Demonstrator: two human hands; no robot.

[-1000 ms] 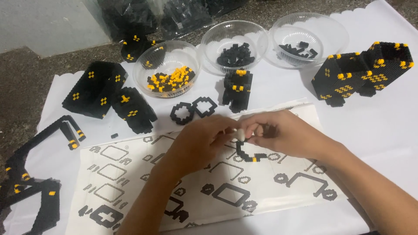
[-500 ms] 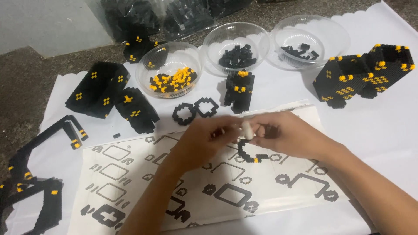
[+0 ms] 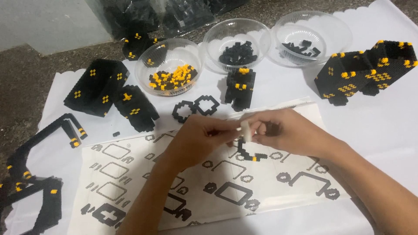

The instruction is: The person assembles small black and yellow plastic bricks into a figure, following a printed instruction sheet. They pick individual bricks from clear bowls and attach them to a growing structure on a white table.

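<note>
Currently both hands meet over the middle of the printed pattern sheet [image 3: 130, 182]. Left hand [image 3: 198, 139] comes in from below, fingers drawn narrow and pinched on a small white tool [image 3: 245, 130]; right hand [image 3: 287, 130] comes in from the right, fingertips closed in a narrow pinch at the same tool (which hand carries its weight, cannot tell). Something small and dark shows between the right fingers; too hidden to identify.

Directly under the hands, on the sheet: a small black L-shaped block piece [image 3: 250, 154] with one yellow stud, lying flat, just below the tool and apart from the fingers.

Beyond the hands, on the white sheet covering the surface [image 3: 383, 117]:
- two linked black block rings [image 3: 194, 107], flat, just beyond the left hand
- a small upright black-and-yellow block figure [image 3: 240, 88], beside the rings
- clear bowl of yellow and black blocks [image 3: 172, 65], left of three
- clear bowl of black blocks [image 3: 237, 41], middle
- clear bowl with a few black blocks [image 3: 311, 37], right, nearly touching the middle one

Far right: a large black block build with yellow dots [image 3: 365, 74], well apart from the hands. Left: two black slabs with yellow dot patterns [image 3: 109, 93], leaning together. Lower-left corner: long black block frames [image 3: 39, 178] with yellow tips, partly off the white sheet.
</note>
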